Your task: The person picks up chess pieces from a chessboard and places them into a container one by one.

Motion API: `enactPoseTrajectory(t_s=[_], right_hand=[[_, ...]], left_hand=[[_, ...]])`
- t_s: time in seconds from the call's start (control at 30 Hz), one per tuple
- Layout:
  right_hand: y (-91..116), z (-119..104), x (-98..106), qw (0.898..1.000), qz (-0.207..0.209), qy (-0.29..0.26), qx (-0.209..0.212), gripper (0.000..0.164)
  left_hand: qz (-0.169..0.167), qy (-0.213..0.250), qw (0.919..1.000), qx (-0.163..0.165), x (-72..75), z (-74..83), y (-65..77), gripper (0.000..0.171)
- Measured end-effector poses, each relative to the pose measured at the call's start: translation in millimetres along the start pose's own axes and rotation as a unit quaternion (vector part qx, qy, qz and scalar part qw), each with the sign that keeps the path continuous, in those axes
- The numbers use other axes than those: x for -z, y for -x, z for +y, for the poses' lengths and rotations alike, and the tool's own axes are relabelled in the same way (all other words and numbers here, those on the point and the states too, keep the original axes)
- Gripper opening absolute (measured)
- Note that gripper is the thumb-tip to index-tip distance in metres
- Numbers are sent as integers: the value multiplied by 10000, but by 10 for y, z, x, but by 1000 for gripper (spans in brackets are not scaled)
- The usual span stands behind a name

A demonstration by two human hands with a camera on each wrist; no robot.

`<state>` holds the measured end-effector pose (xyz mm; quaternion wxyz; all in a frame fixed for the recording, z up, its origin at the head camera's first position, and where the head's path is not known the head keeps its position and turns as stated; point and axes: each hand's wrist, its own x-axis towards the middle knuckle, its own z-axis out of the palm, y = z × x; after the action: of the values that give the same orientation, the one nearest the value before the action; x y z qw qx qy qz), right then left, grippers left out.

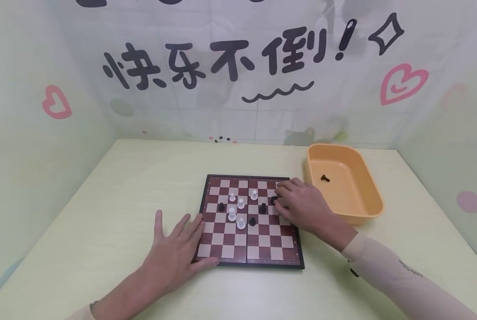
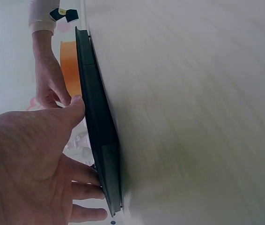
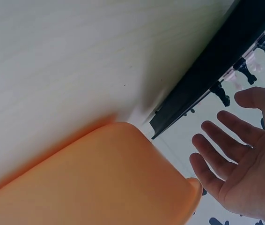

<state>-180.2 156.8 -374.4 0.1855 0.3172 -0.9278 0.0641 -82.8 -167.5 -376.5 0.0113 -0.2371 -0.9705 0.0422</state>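
A folding chessboard [image 1: 264, 241] with a dark rim lies on the table. Several white pieces, among them a white piece [image 1: 232, 214], stand near its middle alongside black ones such as a black piece [image 1: 263, 208]. My left hand [image 1: 174, 258] rests at the left side with spread fingers; its thumb touches the near rim. Over the right part of the board hovers my right hand [image 1: 302, 205], close to a black chess piece [image 1: 274, 200]. In the right wrist view, its fingers [image 3: 226, 136] are loosely bent and apart, with a black piece [image 3: 220, 93] just beyond the tips.
An orange plastic tub [image 1: 372, 195] stands right of the board, holding a small black piece [image 1: 325, 178]. A small dark object [image 1: 354, 272] shows beneath the right sleeve [image 1: 398, 271]. Printed wall sheets enclose the table on the back and sides.
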Motion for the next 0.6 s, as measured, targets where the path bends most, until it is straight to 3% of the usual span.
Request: enactPoseTrajectory(t_s=[0.6], right_hand=[[109,101,-27,9997,-81,84,234,17]], left_hand=[[-178,-159,9995,220,68,266,82,97]])
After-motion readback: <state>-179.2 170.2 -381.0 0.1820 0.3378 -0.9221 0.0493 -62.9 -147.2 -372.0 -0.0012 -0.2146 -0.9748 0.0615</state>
